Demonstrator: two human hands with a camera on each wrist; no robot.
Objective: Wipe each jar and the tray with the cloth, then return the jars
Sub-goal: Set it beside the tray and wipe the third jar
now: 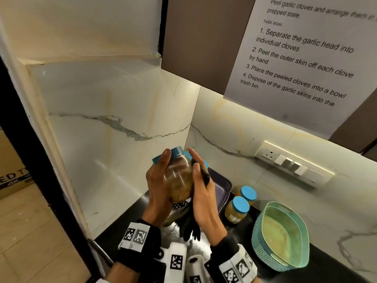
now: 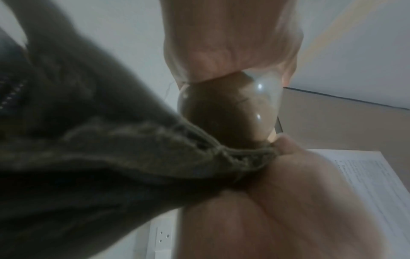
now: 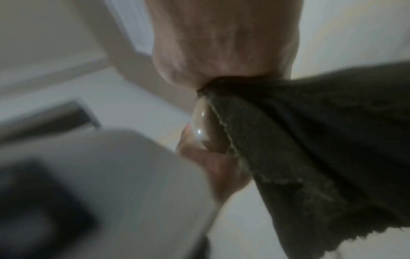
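Nearest in, both hands were up off the counter with one jar (image 1: 179,176) between them. The left hand (image 1: 161,186) wrapped its fingers round the jar's side, tilted, blue lid pointing away. The right hand (image 1: 204,193) pressed the dark cloth (image 1: 204,176) against the other side with fairly straight fingers, thumb tucked on it, and the cloth's tail hung down below the wrists. So the wipe was under way on this jar, by my reading. Not finished!

Just beyond the right hand sat the dark tray (image 1: 223,190), and it looked bare where it showed, though the hands hid much of it. To the right of that hand, two jars with blue lids (image 1: 238,209) stood side by side on the counter, touching or nearly so; whether they had been wiped I could not tell.

Count: three jars, one cloth, one tray. Further right, one teal basket (image 1: 281,235), empty.

Left to do, as I judged it: the tray wipe, then all three jars returned.
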